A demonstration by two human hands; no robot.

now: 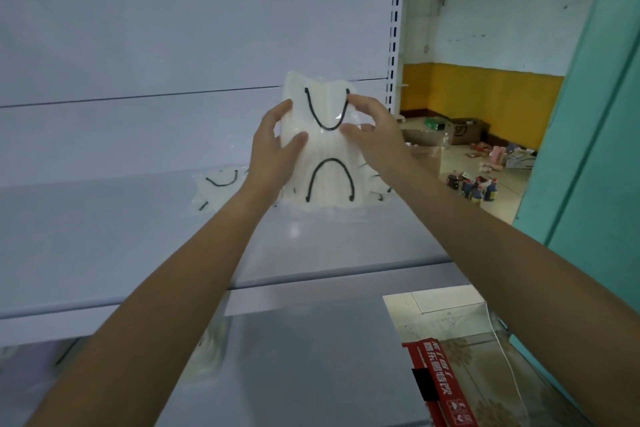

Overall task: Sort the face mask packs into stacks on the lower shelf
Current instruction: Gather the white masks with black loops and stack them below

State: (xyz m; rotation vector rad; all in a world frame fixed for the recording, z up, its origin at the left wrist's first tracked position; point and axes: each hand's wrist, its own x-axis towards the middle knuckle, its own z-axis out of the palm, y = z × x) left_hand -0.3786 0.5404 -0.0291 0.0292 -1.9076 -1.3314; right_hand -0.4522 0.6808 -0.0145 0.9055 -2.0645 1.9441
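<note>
Standing upright at centre frame: face mask pack (329,152), clear wrap, black ear loops showing, lower edge down at the upper shelf (138,236) surface. Left hand (275,146) grips its left edge, thumb across the front. Right hand (372,130) pinches the upper right edge. More packs (218,185) lie flat on that shelf, left of centre. Red carton (445,388) lower right; bottles (474,189) on floor, right.

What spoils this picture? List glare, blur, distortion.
Head view: glare patch on the white metal upper shelf; sheen on the held clear plastic pack of white face masks; shelf edges bow from the wide lens; the mask packs underneath look blurred.
</note>
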